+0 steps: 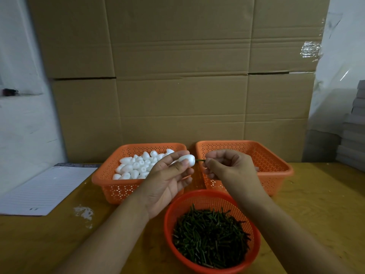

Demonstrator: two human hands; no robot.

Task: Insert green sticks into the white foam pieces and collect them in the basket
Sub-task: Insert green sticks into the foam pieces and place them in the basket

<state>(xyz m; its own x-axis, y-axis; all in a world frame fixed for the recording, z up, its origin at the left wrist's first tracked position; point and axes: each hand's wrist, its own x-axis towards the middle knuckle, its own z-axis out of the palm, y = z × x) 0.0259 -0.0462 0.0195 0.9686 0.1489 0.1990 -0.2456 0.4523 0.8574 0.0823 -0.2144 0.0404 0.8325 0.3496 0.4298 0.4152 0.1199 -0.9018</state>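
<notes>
My left hand point(167, 178) pinches a white foam piece point(187, 159) between thumb and fingers, held above the gap between two orange baskets. My right hand point(227, 167) pinches a green stick point(199, 160) whose tip meets the right end of that foam piece. The left orange basket point(102, 178) holds several loose white foam pieces point(138, 165). The right orange basket point(276, 167) stands behind my right hand, its contents mostly hidden. A round red basket point(171, 214) at the front is full of green sticks point(211, 236).
A lined notepad point(43, 190) lies on the wooden table point(316, 204) at the left. White foam crumbs point(84, 212) lie beside it. Cardboard boxes point(177, 76) form a wall behind the baskets. Grey stacked boxes point(353, 131) stand at the far right.
</notes>
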